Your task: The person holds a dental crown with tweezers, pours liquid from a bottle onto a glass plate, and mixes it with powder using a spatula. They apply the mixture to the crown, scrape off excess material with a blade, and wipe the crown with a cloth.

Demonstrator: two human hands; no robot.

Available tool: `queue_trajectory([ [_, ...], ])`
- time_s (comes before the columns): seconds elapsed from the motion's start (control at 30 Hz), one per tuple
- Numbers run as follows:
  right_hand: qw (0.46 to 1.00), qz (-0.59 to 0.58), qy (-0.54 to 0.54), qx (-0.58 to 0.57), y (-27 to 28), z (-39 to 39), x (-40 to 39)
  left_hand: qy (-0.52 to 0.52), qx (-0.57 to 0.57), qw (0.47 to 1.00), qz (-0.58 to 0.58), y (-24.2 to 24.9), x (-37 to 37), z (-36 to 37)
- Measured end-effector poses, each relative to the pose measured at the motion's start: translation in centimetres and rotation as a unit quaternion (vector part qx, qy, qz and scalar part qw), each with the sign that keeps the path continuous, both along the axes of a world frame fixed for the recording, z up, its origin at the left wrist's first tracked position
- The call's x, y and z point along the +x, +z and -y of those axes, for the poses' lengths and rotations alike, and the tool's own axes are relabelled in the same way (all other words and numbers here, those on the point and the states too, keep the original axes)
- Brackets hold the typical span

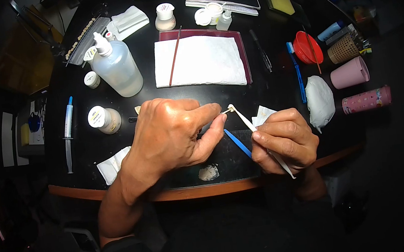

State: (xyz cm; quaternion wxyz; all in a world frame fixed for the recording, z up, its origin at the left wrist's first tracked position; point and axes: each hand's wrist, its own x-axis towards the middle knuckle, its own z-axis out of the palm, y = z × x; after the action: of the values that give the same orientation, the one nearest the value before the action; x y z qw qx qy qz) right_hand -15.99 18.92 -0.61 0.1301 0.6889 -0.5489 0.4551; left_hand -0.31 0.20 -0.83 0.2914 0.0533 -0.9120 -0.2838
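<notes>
My left hand (168,135) is closed, its thumb and index finger pinching a thin metal piece (225,111). At the tip of that piece sits a small off-white lump (231,108) that looks like a tooth crown. My right hand (288,139) grips a slim white double-ended hand tool (245,120) like a pen, its upper end touching or very near the lump. A blue stick-shaped tool (238,143) slants below, its lower end hidden by the right hand. Beneath lies a dark slab (215,154) bearing a patch of pale paste (209,172).
Beyond the hands, a folded white tissue (199,61) carries a red-handled brush (175,56). To the left stand a squeeze bottle (119,68), a powder jar (104,120) and a syringe (69,134). Rightward are a blue toothbrush (298,74), a red bowl (307,46) and a pink cup (349,72).
</notes>
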Motion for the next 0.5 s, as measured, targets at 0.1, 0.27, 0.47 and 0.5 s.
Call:
queue_trajectory([
  [0.1, 1.0, -0.003, -0.001, -0.002, 0.04, 0.02, 0.03, -0.001, -0.013, 1.0, 0.008, 0.21, 0.05, 0.09],
  [0.27, 1.0, -0.001, -0.001, -0.001, 0.07, 0.01, 0.11, -0.004, -0.028, 0.999, 0.027, 0.37, 0.18, 0.23],
  [0.47, 1.0, -0.002, -0.002, -0.009, -0.06, 0.02, 0.09, -0.004, -0.022, 0.999, 0.025, 0.35, 0.19, 0.2],
  [0.5, 1.0, -0.002, -0.001, -0.008, -0.04, 0.02, 0.07, -0.003, -0.024, 0.999, 0.025, 0.35, 0.19, 0.19],
])
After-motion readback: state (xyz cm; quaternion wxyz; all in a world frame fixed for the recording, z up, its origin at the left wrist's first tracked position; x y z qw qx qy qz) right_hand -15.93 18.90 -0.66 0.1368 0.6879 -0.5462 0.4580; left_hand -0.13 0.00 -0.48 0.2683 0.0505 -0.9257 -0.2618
